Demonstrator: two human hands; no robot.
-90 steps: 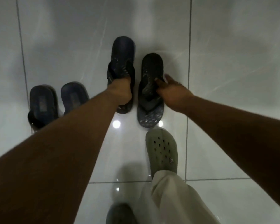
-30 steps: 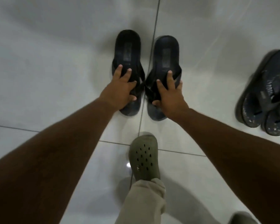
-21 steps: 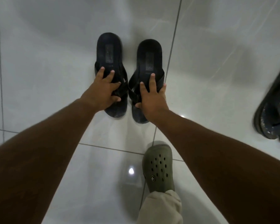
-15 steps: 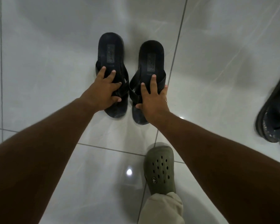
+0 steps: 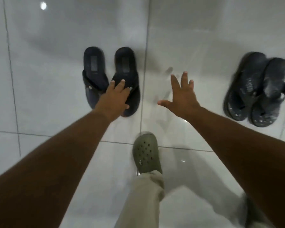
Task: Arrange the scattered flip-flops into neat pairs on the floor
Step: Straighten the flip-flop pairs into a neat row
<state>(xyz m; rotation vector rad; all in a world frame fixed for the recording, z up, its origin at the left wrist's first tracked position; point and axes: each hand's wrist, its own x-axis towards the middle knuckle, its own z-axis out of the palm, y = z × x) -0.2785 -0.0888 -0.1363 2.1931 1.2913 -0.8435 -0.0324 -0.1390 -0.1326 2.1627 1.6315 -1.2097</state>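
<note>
One pair squared, one waiting.
Left hand rests flat on the pair; right hand, fingers spread and empty, hovers right of it.

An olive-green clog and beige trouser leg stand on glossy white floor tiles.

My view is dim and grey. A small round glare spot shines on the glossy tiled floor, far up-left of the green clog. Soft shadows spread above it. Motion blur smears everything, worst at the lower right; tile lines bow near the edges.
</note>
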